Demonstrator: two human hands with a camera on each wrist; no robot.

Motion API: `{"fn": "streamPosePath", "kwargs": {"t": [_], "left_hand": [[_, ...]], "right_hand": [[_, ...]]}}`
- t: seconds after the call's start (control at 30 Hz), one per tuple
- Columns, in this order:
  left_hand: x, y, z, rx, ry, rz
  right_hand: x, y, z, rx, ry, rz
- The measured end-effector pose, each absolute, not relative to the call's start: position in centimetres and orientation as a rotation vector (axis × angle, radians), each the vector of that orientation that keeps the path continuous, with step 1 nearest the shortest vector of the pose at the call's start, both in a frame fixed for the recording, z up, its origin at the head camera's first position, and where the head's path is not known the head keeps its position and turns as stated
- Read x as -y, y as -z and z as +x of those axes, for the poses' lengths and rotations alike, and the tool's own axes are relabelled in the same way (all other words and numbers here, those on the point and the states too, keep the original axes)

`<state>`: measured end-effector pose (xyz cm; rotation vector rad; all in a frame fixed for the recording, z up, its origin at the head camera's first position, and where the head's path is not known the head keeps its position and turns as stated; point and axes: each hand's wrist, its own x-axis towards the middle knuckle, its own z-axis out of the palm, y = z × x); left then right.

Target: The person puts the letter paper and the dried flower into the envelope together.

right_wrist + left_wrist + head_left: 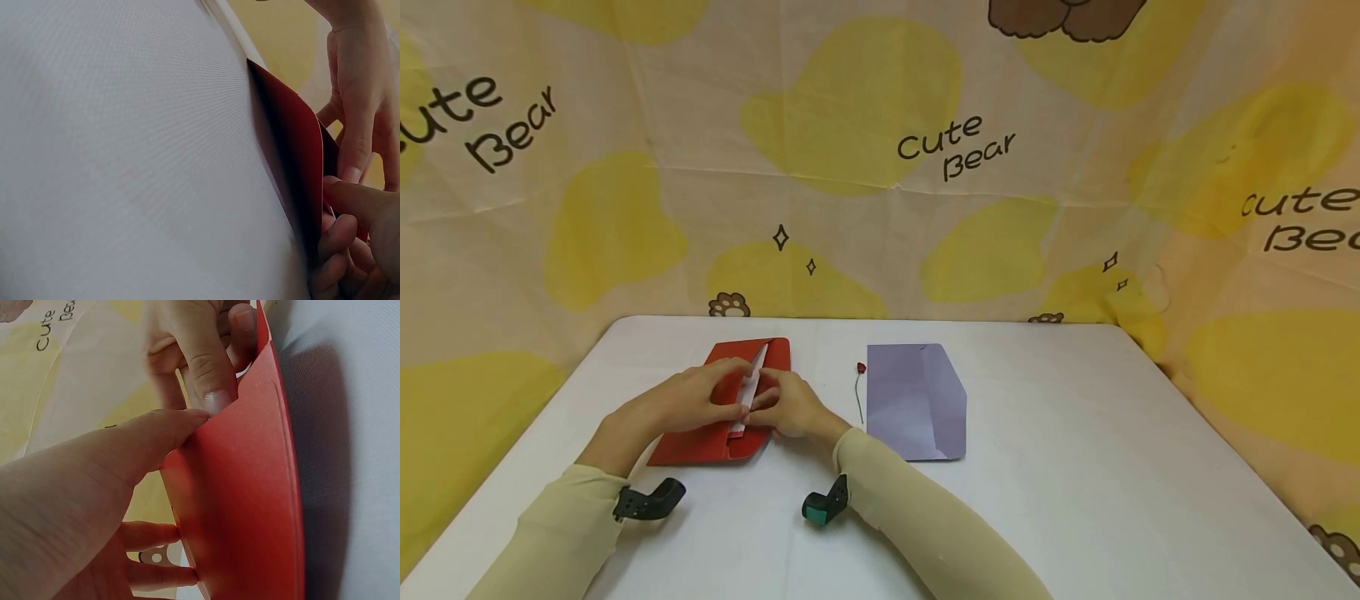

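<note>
A red envelope point(700, 446) lies at the left of the table, its mouth spread apart and a white paper point(749, 392) showing in the gap. My left hand point(688, 400) holds the envelope's body along that mouth, thumb at the near part and fingers farther back. From the other side my right hand point(793, 404) grips the flap side, its thumb point(356, 197) at the edge and its fingers point(337, 250) curled beneath. In the left wrist view, the two thumbs meet at the envelope's edge point(244, 469). Much of the paper is hidden inside.
A lilac envelope point(902, 400) lies flat right of the red one, its flap unfolded to the right. Between them is a small red flower on a thin stem point(858, 392). A patterned cloth point(850, 108) hangs behind the white table point(1075, 450).
</note>
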<state>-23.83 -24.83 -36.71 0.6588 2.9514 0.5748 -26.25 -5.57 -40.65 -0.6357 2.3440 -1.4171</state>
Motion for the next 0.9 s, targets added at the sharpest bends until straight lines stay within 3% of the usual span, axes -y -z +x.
{"fn": "streamPosePath", "kwargs": {"t": [0.9], "left_hand": [[24.8,36.6,-23.6,-2.951,-0.581,0.673]], "right_hand": [[6.6,40.6,-25.1,-2.619,1.254,-0.651]]}}
